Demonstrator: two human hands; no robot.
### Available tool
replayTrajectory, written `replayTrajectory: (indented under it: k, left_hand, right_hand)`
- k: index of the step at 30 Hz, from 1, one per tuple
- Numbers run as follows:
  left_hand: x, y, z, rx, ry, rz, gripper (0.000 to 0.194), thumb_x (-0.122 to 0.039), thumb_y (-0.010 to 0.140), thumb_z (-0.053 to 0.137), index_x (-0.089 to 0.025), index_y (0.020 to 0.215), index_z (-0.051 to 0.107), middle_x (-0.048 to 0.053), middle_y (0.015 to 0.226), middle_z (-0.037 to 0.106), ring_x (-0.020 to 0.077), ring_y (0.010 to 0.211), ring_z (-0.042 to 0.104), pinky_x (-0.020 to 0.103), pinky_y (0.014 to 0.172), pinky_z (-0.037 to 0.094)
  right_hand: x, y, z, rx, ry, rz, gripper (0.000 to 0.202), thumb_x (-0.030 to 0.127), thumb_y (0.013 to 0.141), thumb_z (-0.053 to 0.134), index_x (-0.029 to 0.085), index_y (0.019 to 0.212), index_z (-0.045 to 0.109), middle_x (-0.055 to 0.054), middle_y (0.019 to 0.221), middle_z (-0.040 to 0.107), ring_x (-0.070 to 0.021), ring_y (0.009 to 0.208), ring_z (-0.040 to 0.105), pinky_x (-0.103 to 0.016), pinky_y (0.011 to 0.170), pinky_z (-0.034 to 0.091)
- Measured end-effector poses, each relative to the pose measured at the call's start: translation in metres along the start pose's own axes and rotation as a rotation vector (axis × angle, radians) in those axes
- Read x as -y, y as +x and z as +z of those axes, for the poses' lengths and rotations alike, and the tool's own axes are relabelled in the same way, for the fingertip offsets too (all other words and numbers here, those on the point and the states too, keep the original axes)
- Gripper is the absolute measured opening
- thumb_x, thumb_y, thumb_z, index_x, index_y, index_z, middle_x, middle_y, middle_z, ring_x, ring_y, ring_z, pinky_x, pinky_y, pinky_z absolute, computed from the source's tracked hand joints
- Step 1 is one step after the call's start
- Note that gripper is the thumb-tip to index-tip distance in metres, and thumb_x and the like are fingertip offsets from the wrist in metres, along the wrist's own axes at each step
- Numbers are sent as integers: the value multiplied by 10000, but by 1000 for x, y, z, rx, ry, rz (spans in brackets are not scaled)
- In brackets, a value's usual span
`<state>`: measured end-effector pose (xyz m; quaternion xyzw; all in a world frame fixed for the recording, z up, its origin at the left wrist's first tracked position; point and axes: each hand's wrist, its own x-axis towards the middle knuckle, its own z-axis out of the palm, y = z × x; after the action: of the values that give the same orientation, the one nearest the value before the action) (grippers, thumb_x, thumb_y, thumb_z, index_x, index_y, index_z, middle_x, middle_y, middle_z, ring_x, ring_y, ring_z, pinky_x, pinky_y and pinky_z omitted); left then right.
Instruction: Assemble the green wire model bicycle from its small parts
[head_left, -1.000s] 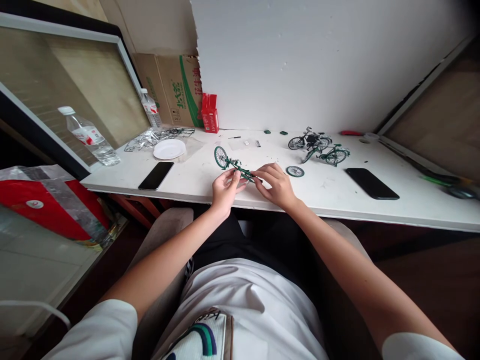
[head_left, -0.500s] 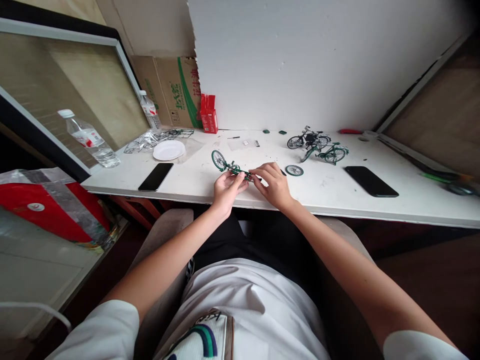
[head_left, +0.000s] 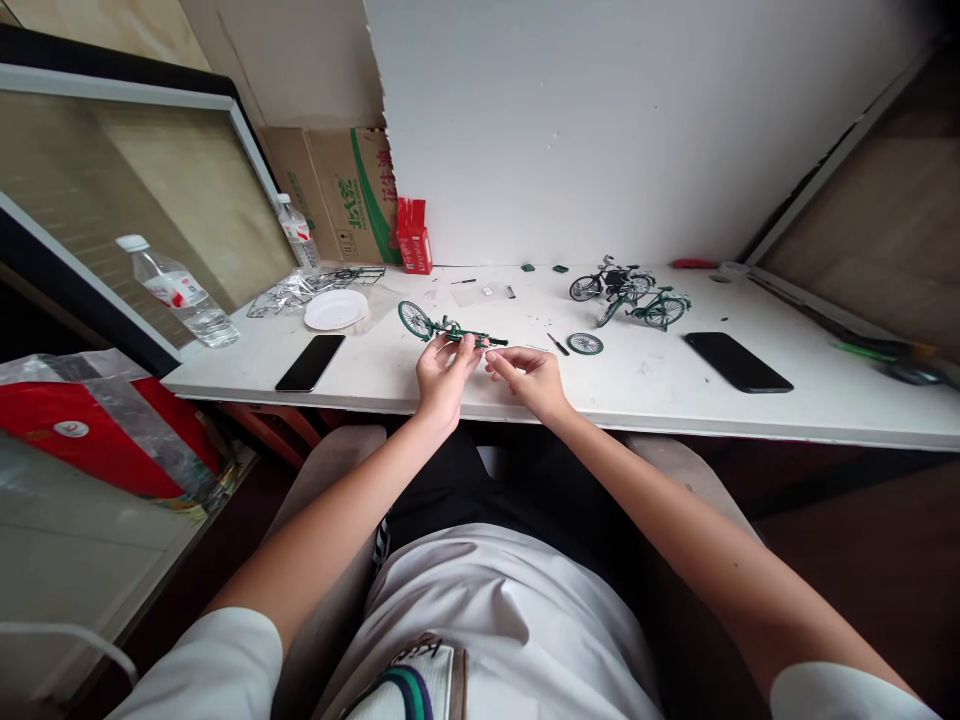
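Note:
My left hand [head_left: 444, 372] is closed around a green model bicycle [head_left: 414, 318], tilted just above the table's front part, its one visible wheel pointing left. Beside the bicycle's right end, my right hand [head_left: 531, 378] has thumb and forefinger pinched together; whatever sits between them is too small to make out. A loose green-rimmed wheel [head_left: 585, 344] lies flat to the right of my right hand. Between that wheel and my hand is a small screwdriver [head_left: 558, 345].
Two model bicycles, one black [head_left: 611, 277] and one green [head_left: 646, 309], stand behind right. Phones lie left [head_left: 310, 363] and right [head_left: 739, 361]. A white plate [head_left: 336, 310], water bottles [head_left: 180, 292], a parts frame [head_left: 315, 285] and a red box [head_left: 414, 236] occupy the left and back.
My right hand has lowered and drawn back a little from the bicycle's right end. The bicycle in my left hand has shifted slightly left, and the screwdriver is now uncovered.

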<state>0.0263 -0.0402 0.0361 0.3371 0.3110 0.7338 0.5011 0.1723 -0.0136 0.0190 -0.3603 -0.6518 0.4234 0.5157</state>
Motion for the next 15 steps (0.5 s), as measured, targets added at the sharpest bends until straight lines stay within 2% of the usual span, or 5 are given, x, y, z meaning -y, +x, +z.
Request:
replayTrajectory:
  k: [4, 11, 15]
  left_hand:
    - [11, 3, 12, 25, 8, -33, 538, -462, 716, 972, -165, 1033, 656, 108, 1068, 774, 272, 1043, 773, 385, 893, 618]
    - [18, 4, 27, 58, -34, -22, 529, -446, 695, 986, -162, 987, 648, 100, 1030, 776, 276, 1033, 775, 332, 812, 593]
    - [19, 2, 28, 42, -42, -29, 510, -428, 697, 988, -167, 979, 653, 89, 1023, 779, 285, 1091, 774, 356, 891, 602]
  right_hand:
    - [-7, 7, -6, 22, 80, 42, 512, 688, 797, 831, 199, 948, 843, -63, 798, 790, -194, 709, 696, -269, 509, 474]
    - [-8, 9, -9, -64, 171, 61, 470, 671, 785, 839, 213, 879, 798, -50, 800, 760, -195, 747, 687, -271, 527, 498]
    - [-7, 8, -7, -76, 193, 40, 458, 660, 781, 844, 214, 845, 766, -37, 755, 727, -180, 691, 645, -279, 516, 486]
